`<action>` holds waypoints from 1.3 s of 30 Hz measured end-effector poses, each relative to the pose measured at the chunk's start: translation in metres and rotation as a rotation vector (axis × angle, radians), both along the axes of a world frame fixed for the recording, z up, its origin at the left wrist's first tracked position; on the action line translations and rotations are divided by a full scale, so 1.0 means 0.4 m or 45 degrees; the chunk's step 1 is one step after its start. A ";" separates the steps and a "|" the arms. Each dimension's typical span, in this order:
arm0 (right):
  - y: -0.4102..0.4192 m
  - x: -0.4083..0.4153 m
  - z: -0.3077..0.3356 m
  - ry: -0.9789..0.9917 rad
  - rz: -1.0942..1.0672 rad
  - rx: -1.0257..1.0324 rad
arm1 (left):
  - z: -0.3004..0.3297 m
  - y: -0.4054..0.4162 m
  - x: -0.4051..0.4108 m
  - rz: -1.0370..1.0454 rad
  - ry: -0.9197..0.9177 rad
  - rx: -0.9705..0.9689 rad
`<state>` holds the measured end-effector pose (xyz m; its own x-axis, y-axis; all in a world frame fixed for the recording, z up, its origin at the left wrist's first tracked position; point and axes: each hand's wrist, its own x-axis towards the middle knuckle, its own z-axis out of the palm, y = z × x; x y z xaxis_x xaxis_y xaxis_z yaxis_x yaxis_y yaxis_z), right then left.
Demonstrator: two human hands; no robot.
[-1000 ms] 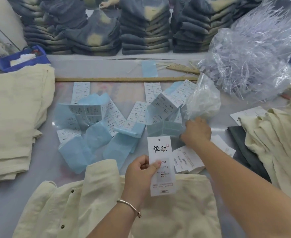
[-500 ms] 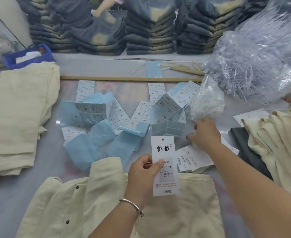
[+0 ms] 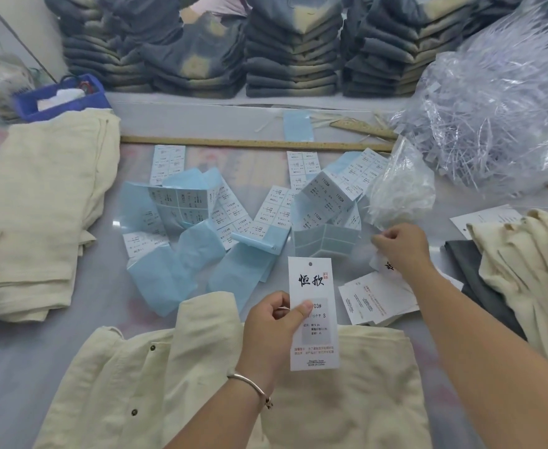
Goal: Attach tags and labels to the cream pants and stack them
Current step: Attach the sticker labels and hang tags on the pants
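A pair of cream pants (image 3: 182, 377) lies open at the near edge of the table. Above it my left hand (image 3: 271, 332) holds a white hang tag (image 3: 313, 286) upright, thumb across its printed face. My right hand (image 3: 404, 249) hovers over the pile of loose hang tags (image 3: 376, 301), at the mouth of a small clear bag (image 3: 400, 192) of white fasteners. Its thumb and forefinger pinch something thin and pale that I cannot make out clearly. Sheets of blue-backed sticker labels (image 3: 198, 212) lie scattered mid-table. Folded cream pants (image 3: 39, 205) are stacked at the left.
More cream pants (image 3: 531, 273) lie heaped at the right over a dark garment (image 3: 473, 273). A large clear bag of plastic strips (image 3: 499, 102) fills the back right. A wooden ruler (image 3: 253, 143) crosses the table. A blue bin (image 3: 59, 97) and stacks of dark jeans (image 3: 292, 53) stand behind.
My right hand has shifted right off the tag pile toward the small bag, and its fingers have closed into a pinch. The left hand keeps the hang tag in about the same place.
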<state>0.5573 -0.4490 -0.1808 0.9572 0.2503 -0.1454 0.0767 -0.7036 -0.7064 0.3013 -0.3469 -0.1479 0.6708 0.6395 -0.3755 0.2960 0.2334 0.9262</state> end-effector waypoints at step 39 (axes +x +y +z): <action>-0.125 -0.616 0.348 0.171 0.070 0.587 | 0.179 0.109 -0.189 -0.345 -0.546 -0.869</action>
<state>0.3111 -0.4989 -0.0418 0.9211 0.3673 -0.1289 -0.0084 -0.3122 -0.9500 0.2258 -0.3032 -0.0764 0.9405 0.1617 -0.2989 0.0780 0.7534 0.6529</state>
